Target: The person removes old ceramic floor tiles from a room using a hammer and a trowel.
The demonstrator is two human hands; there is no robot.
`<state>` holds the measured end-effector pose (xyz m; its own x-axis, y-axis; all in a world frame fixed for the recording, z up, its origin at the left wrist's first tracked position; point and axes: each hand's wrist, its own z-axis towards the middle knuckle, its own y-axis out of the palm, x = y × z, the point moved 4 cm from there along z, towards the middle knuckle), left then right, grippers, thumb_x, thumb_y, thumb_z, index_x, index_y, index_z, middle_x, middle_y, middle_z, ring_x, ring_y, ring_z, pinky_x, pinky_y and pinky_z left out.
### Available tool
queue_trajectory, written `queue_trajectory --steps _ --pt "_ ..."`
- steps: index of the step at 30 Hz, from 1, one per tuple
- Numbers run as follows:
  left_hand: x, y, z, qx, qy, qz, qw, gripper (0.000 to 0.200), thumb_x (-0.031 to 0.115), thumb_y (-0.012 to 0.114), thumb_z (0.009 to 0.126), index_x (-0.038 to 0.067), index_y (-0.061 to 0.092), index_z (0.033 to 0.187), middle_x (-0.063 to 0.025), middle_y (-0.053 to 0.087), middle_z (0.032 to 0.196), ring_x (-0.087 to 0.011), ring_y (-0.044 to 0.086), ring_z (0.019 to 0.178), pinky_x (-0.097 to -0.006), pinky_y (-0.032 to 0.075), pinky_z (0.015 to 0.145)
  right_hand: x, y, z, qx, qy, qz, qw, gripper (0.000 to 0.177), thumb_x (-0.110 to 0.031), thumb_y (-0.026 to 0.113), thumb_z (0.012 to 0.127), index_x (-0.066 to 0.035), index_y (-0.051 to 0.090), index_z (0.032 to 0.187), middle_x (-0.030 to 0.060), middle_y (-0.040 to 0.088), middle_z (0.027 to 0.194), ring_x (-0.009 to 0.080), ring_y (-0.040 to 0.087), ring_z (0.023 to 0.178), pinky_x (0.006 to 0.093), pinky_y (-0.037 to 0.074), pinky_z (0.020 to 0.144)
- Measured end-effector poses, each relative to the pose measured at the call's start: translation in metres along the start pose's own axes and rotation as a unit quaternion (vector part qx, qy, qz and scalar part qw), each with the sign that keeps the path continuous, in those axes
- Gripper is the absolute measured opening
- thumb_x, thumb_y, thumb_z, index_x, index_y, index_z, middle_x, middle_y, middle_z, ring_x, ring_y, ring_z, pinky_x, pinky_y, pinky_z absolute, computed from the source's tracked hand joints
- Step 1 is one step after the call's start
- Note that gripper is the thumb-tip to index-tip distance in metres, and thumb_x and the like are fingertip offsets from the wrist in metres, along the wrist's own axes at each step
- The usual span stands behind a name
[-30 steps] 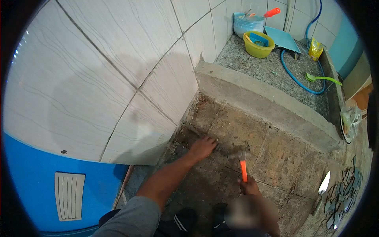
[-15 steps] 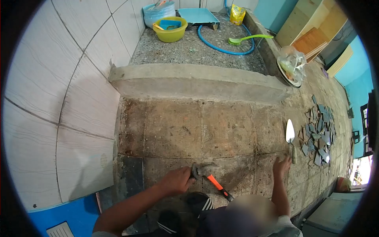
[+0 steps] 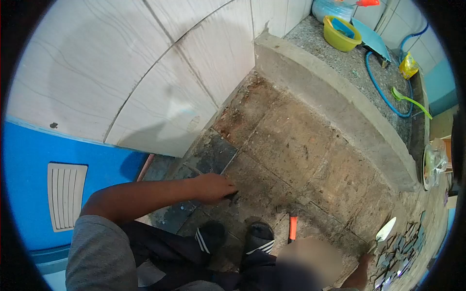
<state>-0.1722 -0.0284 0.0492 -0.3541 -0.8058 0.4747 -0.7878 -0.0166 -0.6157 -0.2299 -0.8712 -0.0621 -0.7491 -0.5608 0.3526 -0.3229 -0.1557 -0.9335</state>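
Observation:
My left hand (image 3: 212,187) is closed on a small dark piece (image 3: 231,196), low over the floor near the dark tiles (image 3: 212,153). At the lower right, my right hand (image 3: 365,264) is around the handle end of a trowel (image 3: 386,230); its fingers are small and partly hidden. The trowel's pale blade points away from me, beside a heap of broken tile pieces (image 3: 402,250). A hammer with an orange and black handle (image 3: 292,227) lies on the floor between my hands, just beyond my right foot.
A low concrete curb (image 3: 335,102) crosses beyond the worn floor (image 3: 291,140). Behind it are a yellow basin (image 3: 342,40), a blue hose (image 3: 380,95) and a green brush (image 3: 411,103). White wall tiles (image 3: 160,82) and a blue panel (image 3: 29,174) stand at left.
The view has swung left and tilted. My left hand has moved left, away from the hammer, with the dark piece. My right hand has closed in on the trowel handle.

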Motion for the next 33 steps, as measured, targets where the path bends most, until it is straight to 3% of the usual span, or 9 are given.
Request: queue_trajectory --steps 5,9,11,15,17,21,23,25,33 --pt "-0.023 0.024 -0.059 0.057 0.000 -0.067 0.996 0.040 0.013 0.069 0.089 0.003 0.058 0.126 -0.0189 0.062 0.116 -0.0399 0.062 0.109 -0.0538 0.050 0.091 -0.021 0.002 0.003 -0.002 0.039 0.130 0.991 0.049 -0.034 0.057 0.102 -0.005 0.055 0.142 0.0135 0.067 0.120 0.0317 0.063 0.106 0.0494 0.049 0.087" --pt "-0.037 0.037 -0.098 -0.004 -0.133 -0.198 0.971 0.047 0.017 0.076 0.083 0.003 0.062 0.125 -0.0217 0.065 0.116 -0.0395 0.063 0.108 -0.0505 0.051 0.090 -0.058 0.018 -0.027 0.054 0.047 0.394 0.916 0.052 -0.033 0.056 0.103 -0.002 0.053 0.144 0.0138 0.068 0.116 0.0288 0.065 0.096 0.0410 0.053 0.079" --pt "-0.035 0.037 -0.116 -0.015 -0.174 -0.263 0.949 0.044 0.020 0.076 0.085 0.005 0.063 0.124 -0.0220 0.067 0.111 -0.0393 0.064 0.105 -0.0502 0.052 0.088 -0.120 -0.012 -0.099 0.069 0.015 0.396 0.916 0.061 -0.041 0.056 0.104 0.003 0.046 0.145 0.0310 0.061 0.130 0.0416 0.062 0.118 0.0476 0.053 0.092" --pt "-0.038 0.075 -0.127 0.014 -0.164 -0.326 0.931 0.050 0.022 0.075 0.088 0.008 0.060 0.133 -0.0187 0.066 0.120 -0.0348 0.067 0.106 -0.0514 0.053 0.088 -0.252 -0.114 -0.251 -0.186 -0.186 0.613 0.745 0.056 -0.028 0.065 0.099 0.000 0.047 0.144 0.0100 0.064 0.107 0.0227 0.062 0.088 0.0379 0.052 0.076" --pt "-0.033 0.094 -0.125 0.019 -0.176 -0.373 0.911 0.051 0.026 0.075 0.089 0.009 0.060 0.135 -0.0183 0.068 0.121 -0.0341 0.068 0.104 -0.0502 0.053 0.089 -0.320 -0.179 -0.311 -0.424 -0.332 0.535 0.651 0.047 -0.025 0.067 0.097 -0.003 0.053 0.137 0.0064 0.061 0.102 0.0167 0.060 0.084 0.0350 0.053 0.070" --pt "-0.033 0.173 -0.096 0.100 -0.094 -0.401 0.906 0.054 0.035 0.076 0.088 0.012 0.060 0.134 -0.0172 0.069 0.121 -0.0321 0.066 0.112 -0.0448 0.052 0.094 -0.400 -0.260 -0.430 -0.616 -0.385 0.376 0.576 0.035 -0.022 0.065 0.100 0.003 0.059 0.124 0.0081 0.063 0.096 0.0186 0.063 0.080 0.0353 0.055 0.068" --pt "-0.017 0.175 -0.084 0.139 -0.054 -0.435 0.888 0.053 0.034 0.077 0.085 0.012 0.062 0.131 -0.0169 0.070 0.117 -0.0312 0.067 0.109 -0.0441 0.052 0.093 -0.428 -0.270 -0.467 -0.667 -0.372 0.335 0.553 0.032 -0.023 0.064 0.100 0.002 0.061 0.120 0.0088 0.064 0.091 0.0193 0.065 0.076 0.0369 0.056 0.063" --pt "-0.014 0.215 -0.055 0.049 -0.031 -0.443 0.894 0.051 0.034 0.076 0.083 0.012 0.065 0.127 -0.0164 0.072 0.109 -0.0305 0.069 0.104 -0.0445 0.053 0.091 -0.459 -0.266 -0.492 -0.658 -0.362 0.327 0.574 0.027 -0.022 0.063 0.100 0.000 0.061 0.117 0.0086 0.064 0.089 0.0189 0.064 0.071 0.0344 0.054 0.060" --pt "0.041 0.201 -0.050 -0.010 0.073 -0.326 0.943 0.044 0.029 0.073 0.078 0.013 0.068 0.118 -0.0175 0.073 0.106 -0.0344 0.070 0.102 -0.0462 0.054 0.088 -0.502 -0.207 -0.551 -0.658 -0.277 0.399 0.576 0.026 -0.022 0.064 0.099 0.000 0.062 0.112 0.0094 0.064 0.087 0.0199 0.062 0.065 0.0331 0.051 0.055"
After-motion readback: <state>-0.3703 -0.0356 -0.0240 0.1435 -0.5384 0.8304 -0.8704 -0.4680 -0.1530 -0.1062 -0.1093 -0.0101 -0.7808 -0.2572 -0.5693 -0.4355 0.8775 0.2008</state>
